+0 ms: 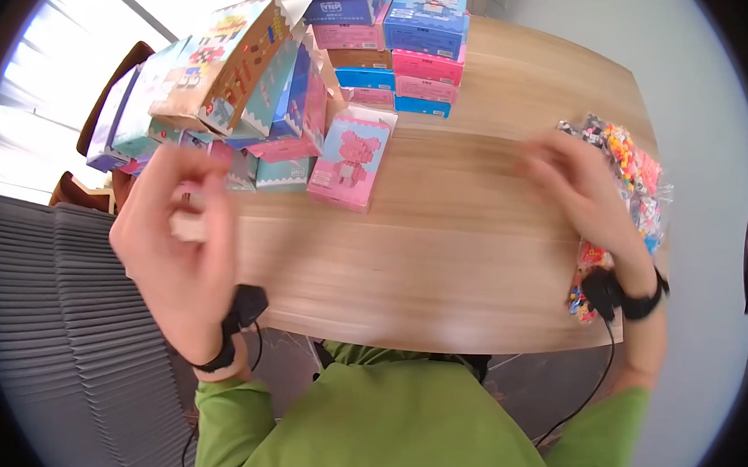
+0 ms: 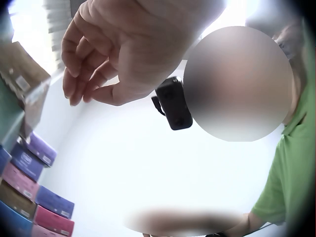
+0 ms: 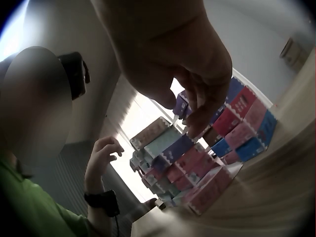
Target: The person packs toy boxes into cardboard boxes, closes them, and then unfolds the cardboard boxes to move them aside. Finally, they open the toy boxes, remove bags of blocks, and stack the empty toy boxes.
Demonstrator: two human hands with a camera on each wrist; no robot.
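Observation:
My left hand [image 1: 179, 232] is raised over the table's left side, in front of a pile of boxes. Its fingers [image 2: 79, 64] are loosely bent, with nothing between them. On the other side, my right hand [image 1: 584, 185] hovers over the wood beside clear bags of small colourful building bricks [image 1: 628, 154]; its fingers hang loosely curled and hold nothing. Between the hands stands a pink box [image 1: 350, 160] with a pink brick figure printed on it and its top flap raised. An opened brown box [image 1: 222, 61] lies tilted on top of the left pile.
Neat stacks of blue, pink and brown boxes [image 1: 427, 21] rise at the table's back. More opened boxes, such as a teal one [image 1: 284, 174], lie under the brown box. The wooden table [image 1: 440, 262] ends just before the person's green top. A grey pleated surface [image 1: 66, 302] is at the left.

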